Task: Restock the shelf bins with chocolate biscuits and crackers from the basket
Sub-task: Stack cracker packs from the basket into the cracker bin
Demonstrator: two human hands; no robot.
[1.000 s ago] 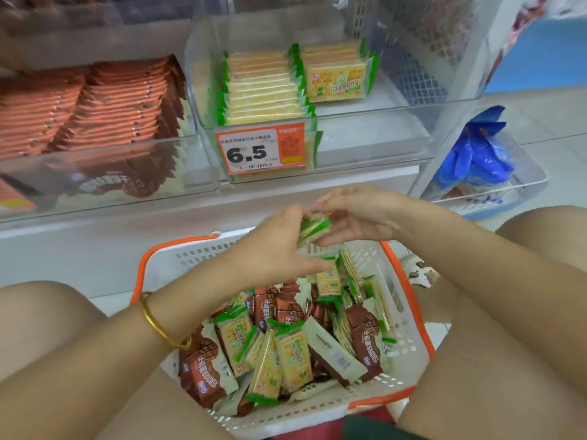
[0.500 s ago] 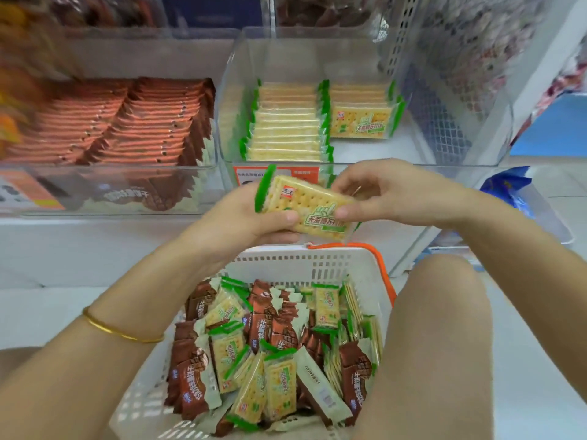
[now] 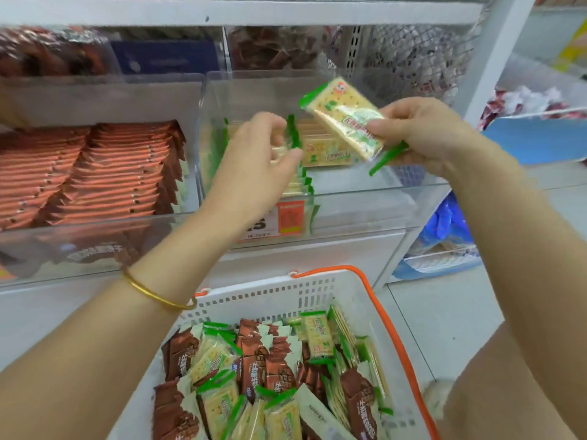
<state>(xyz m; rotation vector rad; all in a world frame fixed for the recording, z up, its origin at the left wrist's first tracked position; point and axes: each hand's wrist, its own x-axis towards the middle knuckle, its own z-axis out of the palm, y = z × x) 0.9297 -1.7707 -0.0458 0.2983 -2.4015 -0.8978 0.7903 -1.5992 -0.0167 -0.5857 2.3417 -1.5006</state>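
Right hand (image 3: 422,131): pinches cracker packet (image 3: 343,117) above bin (image 3: 365,214).
Left hand (image 3: 257,166): curled among stacked crackers (image 3: 324,150); grip unclear.
Price tag (image 3: 287,217): half hidden by wrist.
Near: basket (image 3: 317,290).

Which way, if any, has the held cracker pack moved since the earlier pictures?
Yes. The cracker pack has gone up and back: from in front of the price tag to over the clear cracker bin, pinched by the right hand.

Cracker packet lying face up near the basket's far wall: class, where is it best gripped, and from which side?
Probably grip the cracker packet across its two long edges, mid-length, coming from above: it lies face up atop the pile in the basket, whereas its green end seals look thin and floppy.
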